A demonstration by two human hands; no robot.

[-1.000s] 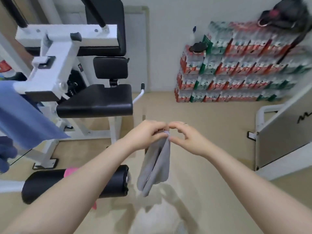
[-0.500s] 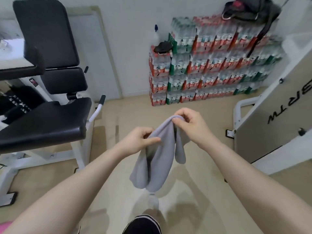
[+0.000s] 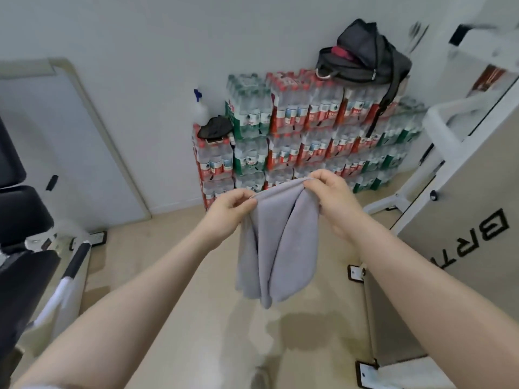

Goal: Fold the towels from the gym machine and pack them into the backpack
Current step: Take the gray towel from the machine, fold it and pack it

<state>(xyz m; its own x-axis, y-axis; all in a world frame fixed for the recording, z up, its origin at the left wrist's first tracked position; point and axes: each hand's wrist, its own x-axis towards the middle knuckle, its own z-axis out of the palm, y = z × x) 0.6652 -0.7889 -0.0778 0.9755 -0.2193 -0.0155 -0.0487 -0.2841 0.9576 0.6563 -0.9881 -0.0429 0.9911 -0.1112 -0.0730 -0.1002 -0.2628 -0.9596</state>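
Observation:
A grey towel hangs in folds in front of me, held up in the air by its top edge. My left hand pinches the left end of that edge. My right hand pinches the right end, slightly higher. Between the two hands the edge runs as a short taut line. A black backpack with something dark red showing in its open top lies on the stacked water-bottle packs against the far wall.
Shrink-wrapped packs of water bottles are stacked against the wall. A black padded gym machine seat stands at the left. A white and beige machine panel stands at the right. Beige floor lies below the towel.
The view has turned right, away from the gym machine toward the bottle stack and backpack. My hands have moved apart along the towel's top edge, spreading it wider.

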